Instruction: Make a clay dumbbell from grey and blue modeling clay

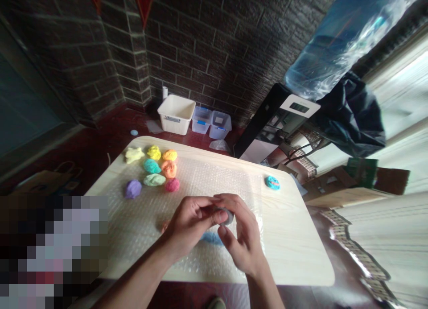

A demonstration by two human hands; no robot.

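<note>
Brick walls stood behind a pale wooden table (294, 228) covered with bubble wrap (203, 179). The fingers (209, 205) of the left hand (190, 224) and right hand (242, 242) were clamped together on a grey clay lump (229, 216). Beyond the fingers lay eight rough, rounded clay lumps (152, 166) in mixed colours; a blue lump (272, 182) sat farther right. Past them stood a white basket (176, 114) and two clear bins (201, 120).

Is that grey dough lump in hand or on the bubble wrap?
In hand: the grey dough lump is pinched between the left hand and right hand.
</note>
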